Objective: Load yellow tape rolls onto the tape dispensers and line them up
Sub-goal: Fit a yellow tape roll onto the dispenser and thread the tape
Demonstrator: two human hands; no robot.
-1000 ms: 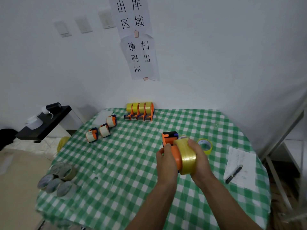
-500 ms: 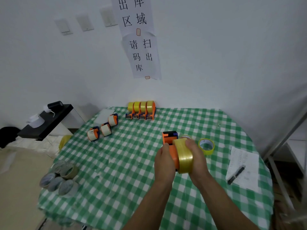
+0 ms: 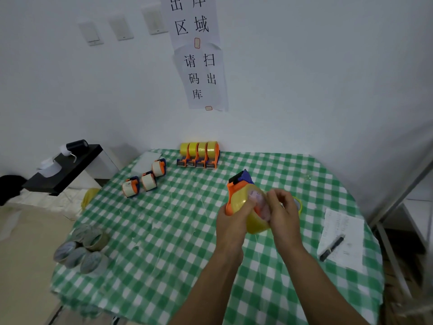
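Above the middle of the checked table, my left hand (image 3: 234,219) grips an orange and blue tape dispenser (image 3: 237,187) with a yellow tape roll (image 3: 254,220) on it. My right hand (image 3: 282,211) has its fingers curled against the right side of that roll. Another yellow roll (image 3: 298,204) lies on the cloth, mostly hidden behind my right hand. Several loaded dispensers (image 3: 199,154) stand in a row at the table's far edge.
Three dispensers with white rolls (image 3: 145,178) lie at the far left. Several grey and brown tape rolls (image 3: 80,248) sit at the near left corner. A sheet of paper (image 3: 342,233) with a black pen (image 3: 331,247) lies at the right. A black side table (image 3: 63,170) stands left of the table.
The dispenser has tilted so the roll's open side faces me more. My right hand moved from wrapping the roll's rim to its right face. The view shifted slightly.
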